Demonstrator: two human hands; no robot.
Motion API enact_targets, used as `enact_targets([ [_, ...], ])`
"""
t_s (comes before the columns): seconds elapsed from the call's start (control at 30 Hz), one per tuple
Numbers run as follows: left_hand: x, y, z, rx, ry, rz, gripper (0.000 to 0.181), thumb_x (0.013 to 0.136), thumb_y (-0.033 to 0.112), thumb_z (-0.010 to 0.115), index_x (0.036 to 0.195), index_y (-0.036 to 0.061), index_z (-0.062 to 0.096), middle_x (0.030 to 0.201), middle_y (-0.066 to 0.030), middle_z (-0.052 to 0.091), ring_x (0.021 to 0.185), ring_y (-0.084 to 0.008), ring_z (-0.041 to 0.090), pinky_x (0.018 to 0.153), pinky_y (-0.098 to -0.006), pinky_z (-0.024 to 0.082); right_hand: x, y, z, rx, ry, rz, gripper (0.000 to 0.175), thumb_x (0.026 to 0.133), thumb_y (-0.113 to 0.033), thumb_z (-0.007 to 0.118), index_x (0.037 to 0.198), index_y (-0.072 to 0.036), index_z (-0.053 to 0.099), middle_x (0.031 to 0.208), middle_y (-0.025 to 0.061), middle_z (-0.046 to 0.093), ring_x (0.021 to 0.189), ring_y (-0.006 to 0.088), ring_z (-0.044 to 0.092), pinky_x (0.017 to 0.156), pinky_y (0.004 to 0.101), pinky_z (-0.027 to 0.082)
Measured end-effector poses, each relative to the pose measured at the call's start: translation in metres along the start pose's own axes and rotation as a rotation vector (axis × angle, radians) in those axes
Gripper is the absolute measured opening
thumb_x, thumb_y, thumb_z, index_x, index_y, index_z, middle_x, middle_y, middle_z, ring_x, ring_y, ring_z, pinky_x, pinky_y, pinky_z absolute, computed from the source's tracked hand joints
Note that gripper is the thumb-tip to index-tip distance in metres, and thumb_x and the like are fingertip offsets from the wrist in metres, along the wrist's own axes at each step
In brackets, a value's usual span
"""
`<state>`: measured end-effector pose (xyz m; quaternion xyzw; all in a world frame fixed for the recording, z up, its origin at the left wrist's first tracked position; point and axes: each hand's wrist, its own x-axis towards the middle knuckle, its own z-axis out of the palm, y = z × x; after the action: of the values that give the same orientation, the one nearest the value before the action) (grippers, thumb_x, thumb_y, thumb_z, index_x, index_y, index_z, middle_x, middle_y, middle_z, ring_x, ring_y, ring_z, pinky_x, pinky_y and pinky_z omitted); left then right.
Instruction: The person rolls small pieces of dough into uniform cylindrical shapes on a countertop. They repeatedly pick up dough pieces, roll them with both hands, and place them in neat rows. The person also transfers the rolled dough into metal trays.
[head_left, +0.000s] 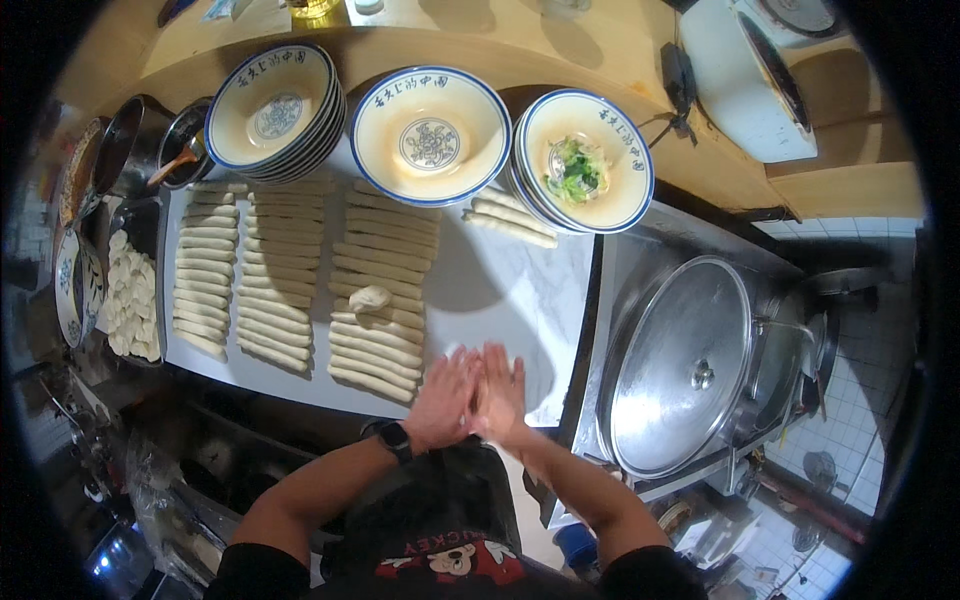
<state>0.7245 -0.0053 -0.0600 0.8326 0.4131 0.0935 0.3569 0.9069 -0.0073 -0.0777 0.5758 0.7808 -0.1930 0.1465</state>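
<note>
My left hand (444, 396), with a black watch (395, 441) on the wrist, meets my right hand (499, 391) over the front edge of the marble-patterned work surface (517, 300). Both are blurred, palms turned towards each other. Whether anything lies between them is hidden. Just left of my left hand runs a column of dough strips (375, 352), with a twisted lump of dough (370, 298) on top. Two more columns of dough strips (274, 300) (202, 277) lie further left. Several loose dough strips (511, 217) rest near the back right.
Along the back stand stacked bowls (262, 154), a wide bowl (431, 176) and bowls holding chopped greens (576, 171). At left are a tray of dough pieces (131, 300) and dark pots (135, 142). A large lidded steel pot (679, 360) stands at right.
</note>
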Motion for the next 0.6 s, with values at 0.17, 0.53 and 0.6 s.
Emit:
enact_targets([
  [0.17,0.144,-0.010,-0.038,-0.118,0.125,-0.174,0.105,0.091,0.067,0.057,0.160,-0.0061,0.029,0.169,-0.0243,0.025,0.159,-0.0381,0.020,0.126,-0.0596,0.016,0.099,0.038,-0.038,-0.461,0.294,0.080,0.081,0.098,-0.046,0.049,0.162,0.000,0.030,0.172,0.0178,0.022,0.161,0.0340,0.016,0.126,0.0622,0.009],
  [0.53,0.155,0.004,-0.051,0.102,-0.191,-0.450,0.108,0.092,0.079,0.044,0.158,-0.0063,0.034,0.162,-0.0264,0.038,0.155,-0.0417,0.029,0.127,-0.0575,0.015,0.107,0.064,-0.054,-0.276,0.358,0.204,0.071,0.101,-0.036,0.044,0.158,0.004,0.034,0.168,0.0234,0.030,0.158,0.0394,0.024,0.121,0.0737,0.010],
  [0.6,0.159,-0.001,-0.072,-0.133,-0.291,-0.374,0.110,0.092,0.081,0.040,0.158,-0.0071,0.033,0.164,-0.0264,0.034,0.155,-0.0431,0.026,0.128,-0.0546,0.014,0.095,0.071,-0.036,-0.106,0.401,0.096,0.074,0.098,-0.039,0.048,0.156,0.005,0.037,0.168,0.0259,0.029,0.158,0.0412,0.022,0.122,0.0720,0.009],
])
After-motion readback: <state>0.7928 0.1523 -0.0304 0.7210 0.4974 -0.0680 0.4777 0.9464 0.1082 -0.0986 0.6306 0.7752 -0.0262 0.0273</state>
